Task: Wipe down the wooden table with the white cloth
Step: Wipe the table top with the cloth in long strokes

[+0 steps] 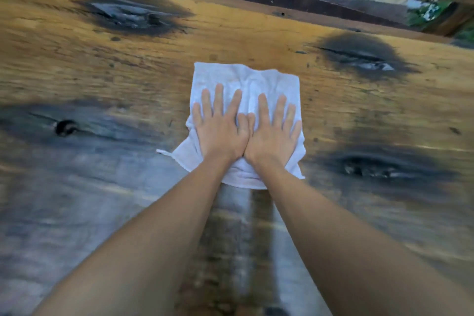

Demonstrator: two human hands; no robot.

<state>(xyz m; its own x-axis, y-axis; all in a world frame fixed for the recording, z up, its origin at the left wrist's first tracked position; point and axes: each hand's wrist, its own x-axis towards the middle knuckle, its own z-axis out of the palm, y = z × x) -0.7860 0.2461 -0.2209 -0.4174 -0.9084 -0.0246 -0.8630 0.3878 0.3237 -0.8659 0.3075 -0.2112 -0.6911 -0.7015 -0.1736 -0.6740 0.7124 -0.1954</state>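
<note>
White cloth (pixel 246 79) lies flat on the wooden table (pixel 77 72), between four dark knots. Left hand (pixel 221 128) and right hand (pixel 273 133) press on the cloth side by side — fingers straight and spread, thumbs touching. Cloth's near edge is bunched under the wrists.

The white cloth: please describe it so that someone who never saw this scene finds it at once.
Start from the wide wooden table with its dark knots. Near its middle, the left hand and right hand press flat, side by side. The white cloth lies spread under them, the only pale, wrinkled thing on the wood.
</note>
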